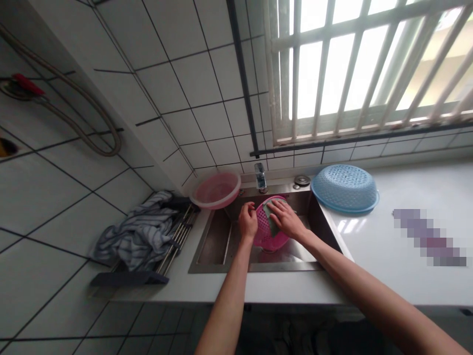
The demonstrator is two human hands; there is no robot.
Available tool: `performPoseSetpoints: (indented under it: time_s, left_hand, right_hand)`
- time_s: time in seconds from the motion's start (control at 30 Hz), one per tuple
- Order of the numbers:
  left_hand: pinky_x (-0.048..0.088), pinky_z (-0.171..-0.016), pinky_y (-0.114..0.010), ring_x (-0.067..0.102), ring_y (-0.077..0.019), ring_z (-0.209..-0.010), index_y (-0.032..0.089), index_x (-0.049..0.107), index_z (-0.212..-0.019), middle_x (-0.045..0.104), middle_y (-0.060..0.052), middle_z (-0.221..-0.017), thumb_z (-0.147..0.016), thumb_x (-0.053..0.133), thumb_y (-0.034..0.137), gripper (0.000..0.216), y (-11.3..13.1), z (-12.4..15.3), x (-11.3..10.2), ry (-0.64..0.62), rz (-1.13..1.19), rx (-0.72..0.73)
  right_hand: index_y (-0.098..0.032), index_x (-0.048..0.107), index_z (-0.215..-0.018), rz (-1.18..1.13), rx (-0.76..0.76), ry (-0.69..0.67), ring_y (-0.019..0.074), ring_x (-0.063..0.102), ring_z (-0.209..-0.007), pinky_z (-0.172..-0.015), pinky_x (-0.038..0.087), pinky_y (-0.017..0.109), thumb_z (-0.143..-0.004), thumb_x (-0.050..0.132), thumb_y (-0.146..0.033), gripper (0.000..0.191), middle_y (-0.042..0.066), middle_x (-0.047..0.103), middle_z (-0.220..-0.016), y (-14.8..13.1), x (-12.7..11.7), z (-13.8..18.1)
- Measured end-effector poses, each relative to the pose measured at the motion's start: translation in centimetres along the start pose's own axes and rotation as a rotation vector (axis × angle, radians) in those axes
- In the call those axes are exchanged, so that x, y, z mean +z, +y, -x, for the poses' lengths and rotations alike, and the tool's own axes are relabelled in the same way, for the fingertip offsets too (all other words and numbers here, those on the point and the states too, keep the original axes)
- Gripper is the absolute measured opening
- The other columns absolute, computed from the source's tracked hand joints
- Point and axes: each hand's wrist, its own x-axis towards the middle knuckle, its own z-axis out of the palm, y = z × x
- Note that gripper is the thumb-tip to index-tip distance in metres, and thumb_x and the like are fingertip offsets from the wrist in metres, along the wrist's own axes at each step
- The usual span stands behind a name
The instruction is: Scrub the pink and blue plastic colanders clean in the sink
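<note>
A bright pink plastic colander is tilted inside the steel sink, its holed inner side facing me. My left hand is at its left rim, fingers curled in around the edge. Across the colander's inner wall lies a grey-green dishcloth. My right hand holds this cloth against the wall, with its fingers stretched over it; the thumb is partly hidden. Just behind the colander stands the chrome faucet; I cannot make out any water running from it.
The steel sink surrounds the colander. A pale pink basin rests at its back left corner. To the right, an upturned blue basket sits on the white counter. A striped cloth covers a rack at left.
</note>
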Motion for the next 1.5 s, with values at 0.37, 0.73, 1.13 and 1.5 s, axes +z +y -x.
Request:
performPoseSetpoints:
  time_s: [0.37,0.73,1.13,1.5]
  left_hand:
    - [0.031,-0.054,-0.028,0.044,-0.0136,-0.051,0.019,0.056,-0.056,0.051,0.0,-0.051,-0.073,0.048,0.097,0.08,-1.1,-0.6,-1.0,-0.335,0.274,-0.479]
    - [0.028,-0.054,-0.028,0.044,-0.0144,-0.053,0.022,0.048,-0.054,0.047,0.0,-0.051,-0.079,0.035,0.097,0.081,-2.3,-0.4,0.1,-0.169,0.023,-0.312]
    - [0.051,-0.065,-0.031,0.071,-0.0266,-0.077,0.011,0.075,-0.081,0.074,-0.014,-0.074,-0.08,0.05,0.092,0.085,-3.6,-0.7,-1.0,-0.058,0.325,-0.596]
    - [0.058,-0.074,-0.033,0.076,-0.0262,-0.089,0.01,0.077,-0.092,0.079,-0.018,-0.093,-0.09,0.059,0.077,0.069,-4.5,-0.9,-1.0,0.041,0.418,-0.795]
  right_hand:
    - [-0.03,0.058,-0.152,-0.276,-0.137,-0.076,0.0296,0.045,-0.151,-0.126,0.035,0.055,-0.105,0.056,-0.046,0.049,0.009,0.05,-0.162,0.5,-1.2,0.3]
    - [-0.027,0.06,-0.15,-0.515,0.266,0.114,0.0271,0.052,-0.146,-0.125,0.037,0.051,-0.107,0.041,-0.052,0.053,0.008,0.058,-0.156,2.9,-0.4,0.2]
    - [-0.035,0.037,-0.164,-0.139,-0.343,-0.067,0.0259,0.03,-0.16,-0.131,0.026,0.057,-0.108,0.048,-0.026,0.059,0.002,0.042,-0.167,-4.2,-1.4,0.0]
    - [-0.028,0.031,-0.167,-0.133,-0.174,0.002,0.0262,0.024,-0.161,-0.131,0.026,0.057,-0.108,0.046,-0.027,0.061,0.006,0.033,-0.171,-2.2,-0.2,0.7]
